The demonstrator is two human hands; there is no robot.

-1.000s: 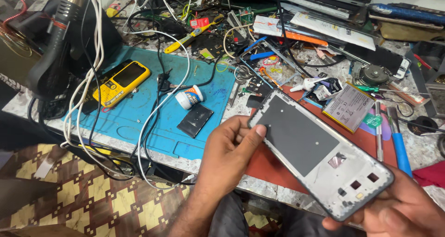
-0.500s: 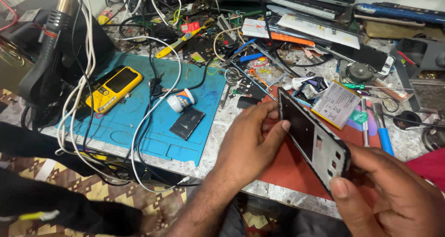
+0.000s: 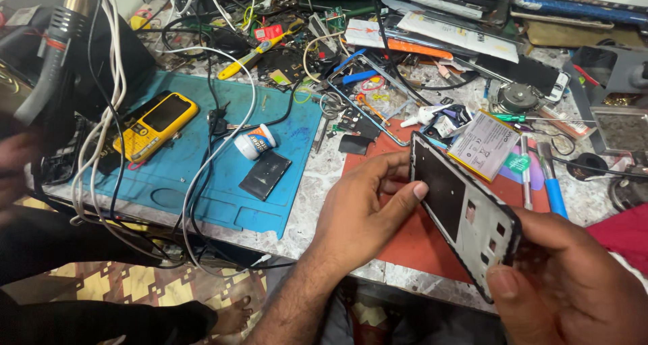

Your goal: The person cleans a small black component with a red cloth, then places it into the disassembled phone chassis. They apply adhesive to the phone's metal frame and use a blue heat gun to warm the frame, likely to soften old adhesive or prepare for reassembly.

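I hold a phone frame [image 3: 466, 213], black with a grey inner plate and several cut-outs, tilted on edge over a red mat [image 3: 418, 244]. My left hand [image 3: 361, 210] pinches its upper end, thumb on the inner face. My right hand [image 3: 567, 284] grips the lower end with the thumb on its edge. A flat silver battery [image 3: 482, 144] lies just behind the frame.
A blue mat [image 3: 202, 183] carries a yellow keypad phone [image 3: 154, 124], a small white bottle [image 3: 254, 142] and a dark flat part [image 3: 264, 175]. White and black cables cross it. Tools, screwdrivers [image 3: 550, 183] and phone parts crowd the back. Another person's bare foot [image 3: 233, 314] shows below the table edge.
The phone frame has turned from lying face-up to standing on edge, its inner side toward my left hand. My right hand has shifted higher around its lower end.
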